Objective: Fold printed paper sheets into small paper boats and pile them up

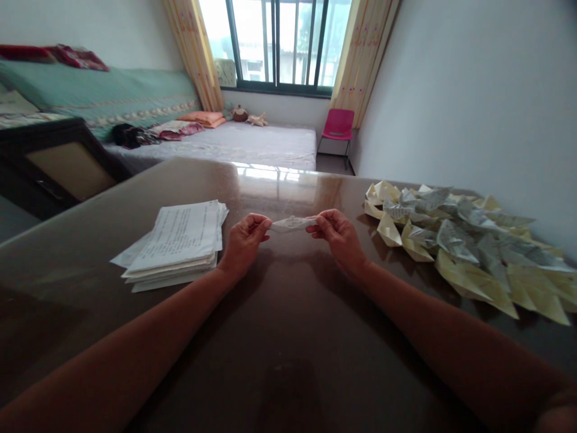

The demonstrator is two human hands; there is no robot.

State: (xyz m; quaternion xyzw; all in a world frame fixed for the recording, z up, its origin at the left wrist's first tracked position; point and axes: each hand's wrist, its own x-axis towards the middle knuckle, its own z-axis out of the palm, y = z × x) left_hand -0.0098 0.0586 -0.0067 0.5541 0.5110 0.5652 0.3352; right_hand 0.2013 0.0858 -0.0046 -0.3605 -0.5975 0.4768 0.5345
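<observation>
A small folded paper boat (291, 224), white with print on it, is stretched level between my two hands above the brown table (279, 325). My left hand (247, 239) pinches its left tip between thumb and fingers. At the opposite tip, my right hand (337, 236) grips it the same way. Just left of my left hand lies a stack of printed paper sheets (180, 231), its edges uneven. Many finished paper boats (460, 240), cream and printed grey, cover the table to the right of my right hand.
Beyond the table's far edge stands a bed (270, 141) with folded cloths and soft toys. A pink chair (339, 125) is by the right wall, under the curtain. A dark cabinet (63, 162) stands at the left, close to the table.
</observation>
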